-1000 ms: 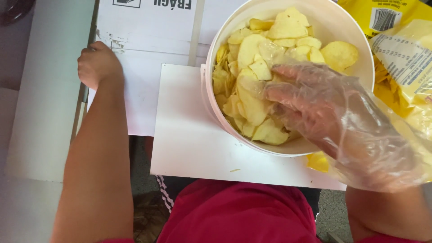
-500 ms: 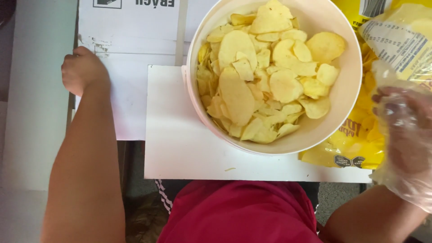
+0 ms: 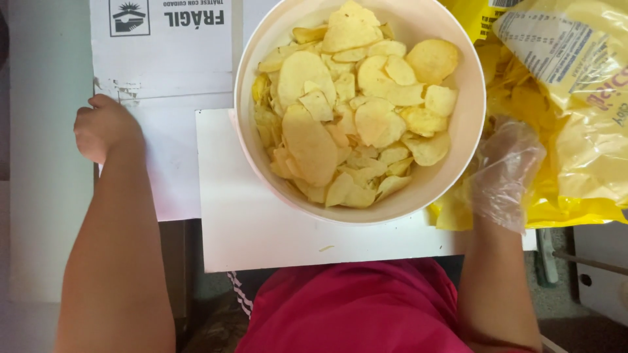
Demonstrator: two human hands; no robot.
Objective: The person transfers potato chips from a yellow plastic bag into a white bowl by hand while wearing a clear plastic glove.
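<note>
Both hands are resting apart, on either side of a white bowl (image 3: 468, 124) heaped with potato chips (image 3: 353, 111). At nine o'clock, the bare left hand (image 3: 104, 127) is curling into a loose fist, pressing on the torn edge of a white cardboard box (image 3: 163, 65). At three o'clock, the right hand (image 3: 504, 170), wearing a clear plastic glove, is reaching into an open yellow chip bag (image 3: 582, 131); whether its fingers are gripping anything, I cannot tell. Under the bowl, a white board (image 3: 261, 229) is lying with bare room toward six and seven o'clock.
</note>
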